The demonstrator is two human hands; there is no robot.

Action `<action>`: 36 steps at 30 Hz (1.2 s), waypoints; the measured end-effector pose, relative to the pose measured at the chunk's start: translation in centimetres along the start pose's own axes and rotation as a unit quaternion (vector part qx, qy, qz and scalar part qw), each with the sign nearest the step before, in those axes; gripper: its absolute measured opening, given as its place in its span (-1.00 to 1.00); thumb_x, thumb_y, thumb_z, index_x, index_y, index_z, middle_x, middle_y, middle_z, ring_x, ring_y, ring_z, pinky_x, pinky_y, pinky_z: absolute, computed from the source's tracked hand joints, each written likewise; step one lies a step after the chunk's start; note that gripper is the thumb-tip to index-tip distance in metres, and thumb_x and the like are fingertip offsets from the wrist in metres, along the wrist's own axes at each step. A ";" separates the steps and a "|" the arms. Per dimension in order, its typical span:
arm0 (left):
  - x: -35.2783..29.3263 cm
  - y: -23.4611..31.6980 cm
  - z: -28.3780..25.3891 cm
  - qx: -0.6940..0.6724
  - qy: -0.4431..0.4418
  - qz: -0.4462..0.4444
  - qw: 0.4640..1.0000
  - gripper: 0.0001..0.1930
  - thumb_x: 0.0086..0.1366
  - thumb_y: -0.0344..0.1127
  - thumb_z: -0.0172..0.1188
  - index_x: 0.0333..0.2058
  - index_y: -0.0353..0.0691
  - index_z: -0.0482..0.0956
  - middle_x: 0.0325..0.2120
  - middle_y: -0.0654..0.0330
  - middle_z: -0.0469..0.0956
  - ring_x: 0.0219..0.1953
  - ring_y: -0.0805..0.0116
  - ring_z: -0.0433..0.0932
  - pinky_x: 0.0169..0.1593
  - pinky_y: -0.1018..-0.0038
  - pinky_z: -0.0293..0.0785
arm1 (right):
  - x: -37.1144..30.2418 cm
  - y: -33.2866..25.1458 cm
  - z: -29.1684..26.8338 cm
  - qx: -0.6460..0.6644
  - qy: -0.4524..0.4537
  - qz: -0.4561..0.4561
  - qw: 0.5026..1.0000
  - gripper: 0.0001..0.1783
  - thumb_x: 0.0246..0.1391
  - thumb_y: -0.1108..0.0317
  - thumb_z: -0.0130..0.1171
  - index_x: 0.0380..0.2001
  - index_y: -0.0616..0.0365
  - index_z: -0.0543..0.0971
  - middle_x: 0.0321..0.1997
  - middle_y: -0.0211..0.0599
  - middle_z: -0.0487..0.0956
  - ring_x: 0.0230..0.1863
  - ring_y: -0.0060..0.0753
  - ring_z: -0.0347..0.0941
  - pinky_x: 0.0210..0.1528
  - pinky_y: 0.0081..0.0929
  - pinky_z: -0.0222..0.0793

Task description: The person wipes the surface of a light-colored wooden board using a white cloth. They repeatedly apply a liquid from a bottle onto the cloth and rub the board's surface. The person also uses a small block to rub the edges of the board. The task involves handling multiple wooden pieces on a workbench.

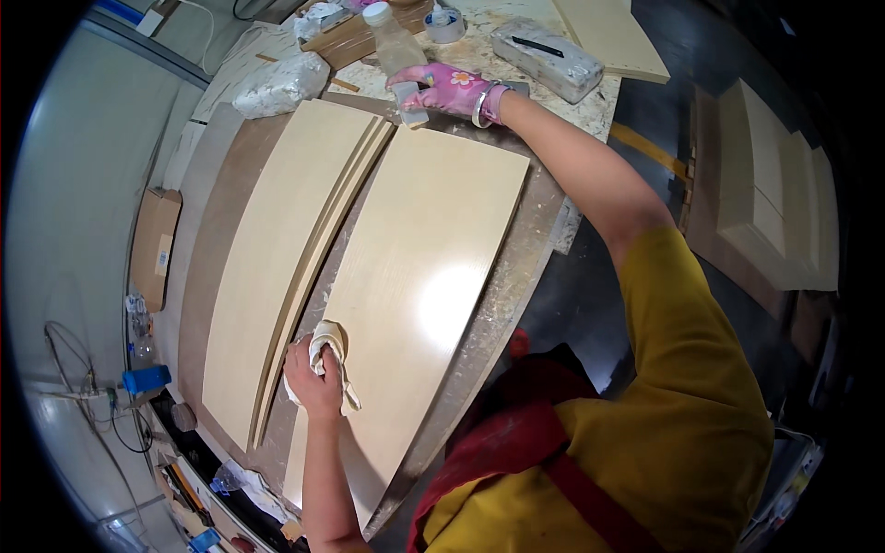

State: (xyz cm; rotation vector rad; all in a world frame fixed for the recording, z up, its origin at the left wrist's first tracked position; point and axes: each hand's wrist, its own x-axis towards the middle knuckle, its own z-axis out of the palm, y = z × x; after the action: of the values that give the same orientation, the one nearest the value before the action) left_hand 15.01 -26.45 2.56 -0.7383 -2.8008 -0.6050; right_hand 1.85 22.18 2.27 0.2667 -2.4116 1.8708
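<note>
My left hand [316, 382] is bare and closed around a crumpled white cloth [329, 343], at the left edge of a pale wooden panel [406, 249]. That panel lies flat on the worktable and shines under a bright light. My right hand [454, 89], in a pink flowered glove with a bracelet at the wrist, is past the panel's far end. Its fingers grip a small pale grey flat piece [410, 100], whose kind I cannot make out. Just behind those fingers stands a translucent bottle with a white cap [392, 41].
Stacked pale panels [295, 221] lie left of the single one. Farther back are a plastic-wrapped bundle [281, 85], a roll of tape [444, 26] and a wrapped block with a black strip [548, 60]. More boards [779, 194] are piled at the right, beyond the table edge.
</note>
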 end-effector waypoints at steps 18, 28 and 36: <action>0.0 0.1 0.3 0.018 0.020 -0.004 1.000 -0.73 0.14 -0.31 0.14 -0.17 -0.27 0.52 -0.30 0.00 0.50 -0.23 -0.08 0.46 -0.13 0.14 0.35 | -9.3 -1.7 -3.5 -0.012 -0.053 0.015 0.998 -0.50 0.04 0.21 0.28 0.07 0.10 0.50 0.04 -0.29 0.50 0.10 -0.41 0.35 0.18 -0.44 0.24; -0.5 -0.4 0.2 0.030 0.022 0.002 0.999 -0.73 0.20 -0.29 0.13 -0.17 -0.31 0.51 -0.30 -0.03 0.51 -0.23 -0.09 0.48 -0.14 0.14 0.37 | -19.0 -5.9 -4.7 -0.092 0.031 0.034 0.995 -0.47 0.03 0.27 0.23 0.07 0.21 0.44 -0.01 -0.29 0.50 0.03 -0.45 0.40 0.10 -0.51 0.31; 0.0 0.1 0.2 0.005 0.014 0.010 1.000 -0.75 0.22 -0.32 0.09 -0.19 -0.35 0.50 -0.33 -0.05 0.48 -0.26 -0.09 0.47 -0.16 0.16 0.37 | -21.4 -1.3 1.6 -0.081 0.354 -0.025 0.931 -0.55 0.05 0.28 0.24 0.00 0.15 0.43 -0.13 -0.20 0.55 -0.15 -0.36 0.53 -0.05 -0.48 0.41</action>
State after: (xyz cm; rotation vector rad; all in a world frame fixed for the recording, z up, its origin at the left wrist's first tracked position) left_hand 15.03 -26.30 2.39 -0.7495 -2.7663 -0.5924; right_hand 23.15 22.22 -0.44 -0.3094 -1.9960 1.3928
